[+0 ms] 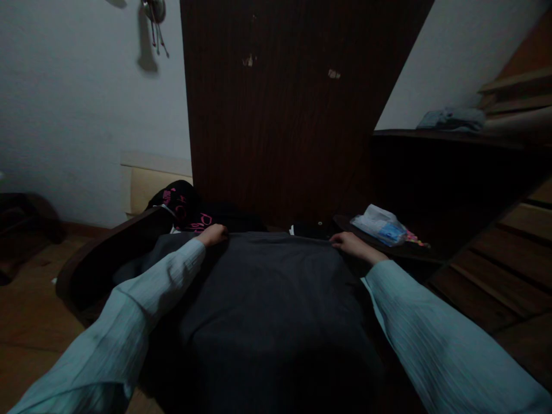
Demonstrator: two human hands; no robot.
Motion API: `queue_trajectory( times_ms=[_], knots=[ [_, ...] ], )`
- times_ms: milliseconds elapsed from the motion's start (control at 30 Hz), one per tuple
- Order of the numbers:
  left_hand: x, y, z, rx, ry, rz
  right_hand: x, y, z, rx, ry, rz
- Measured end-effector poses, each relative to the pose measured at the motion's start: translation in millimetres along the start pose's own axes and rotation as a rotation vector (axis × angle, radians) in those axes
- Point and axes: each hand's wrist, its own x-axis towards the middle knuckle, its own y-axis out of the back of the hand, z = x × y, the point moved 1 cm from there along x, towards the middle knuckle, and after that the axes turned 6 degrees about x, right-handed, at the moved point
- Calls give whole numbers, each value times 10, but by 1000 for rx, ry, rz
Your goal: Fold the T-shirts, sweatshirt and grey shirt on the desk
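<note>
A large dark grey piece of cloth (276,287), perhaps a garment, spreads out in front of me, its far edge drawn fairly straight between my hands. My left hand (214,234) is closed on that edge toward the left. On the right, my right hand (351,244) pinches the same edge near its corner. The lower part of the cloth falls into deep shadow close to me, so its near end cannot be made out. Behind my left hand lies black cloth with pink lettering (202,220).
A dark wooden panel (284,126) rises behind the cloth. To the right, a dark shelf (431,253) bears a clear plastic package (382,224); folded fabric (452,119) lies on the upper one. A curved dark wooden edge (71,276) stands at left. Wooden drawers (513,264) are at far right.
</note>
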Motion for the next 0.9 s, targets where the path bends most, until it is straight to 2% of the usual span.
queue_trajectory(
  times_ms=[133, 233, 300, 400, 467, 533, 600, 767, 833, 900],
  knots=[
    [9, 154, -119, 20, -12, -74, -133, 204, 71, 58, 4, -42],
    [39, 354, -113, 72, -1, -90, -174, 413, 97, 66, -35, 91],
    [77, 504, -3, 161, 5, 2, -163, 561, 93, 26, -83, 267],
    [149, 676, 303, 268, 53, 295, -98, 712, 54, -54, -187, 538],
    [209, 706, 528, 247, 130, 442, -39, 731, 21, -98, -265, 660],
    [276, 654, 719, 211, 169, 477, 16, 685, -2, -126, -340, 709],
    [328, 528, 852, 171, 199, 429, 52, 591, -11, -139, -383, 691],
    [286, 0, 1032, 36, 191, 157, 79, 309, -82, -199, -409, 552],
    [204, -224, 1095, 59, 150, 52, 96, 212, -202, -254, -404, 528],
    [105, -402, 1153, 99, 79, 10, 122, 108, -408, -305, -309, 535]
  ],
)
